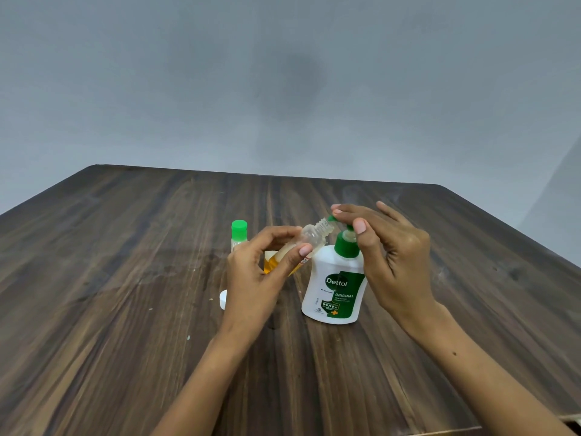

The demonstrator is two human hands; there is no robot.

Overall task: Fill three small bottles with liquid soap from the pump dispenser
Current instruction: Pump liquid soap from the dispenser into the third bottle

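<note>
Spill risk: soap likely to have missed the neck and run down the outside, judged from the small open bottle [309, 239] held tilted, its narrow threaded mouth only just beside the green nozzle tip and not plainly under it.
Cause of slip: thin pinch low on a smooth clear body; a hard press on the pump could have nudged the mouth aside.
Tipping risk: soap dispenser [336, 283] stood free on the table [125, 247] with no hand round its body; an off-centre push might have rocked it.
Overfill risk: small neck, one full stroke possibly too much at once.
Left hand [262, 275]: curled round the small open bottle, thumb and fingers pinching its lower half, mouth aimed up and right toward the nozzle.
Right hand [388, 256]: fingers fairly straight, laid over the pump head, thumb tip beside the green collar; gripped nothing, only pressed or rested on top.
Bottle's look: clear, uncapped, ribbed thread at the neck, some amber liquid low inside, upper part empty.
Bottle's place: in the air above the table, between the two hands, left of the pump head.
Capped bottle [239, 234]: green cap on, upright behind the left hand.
White cap [223, 299]: lay on the table left of the left wrist.
Third bottle: could not be told apart behind the left hand.
</note>
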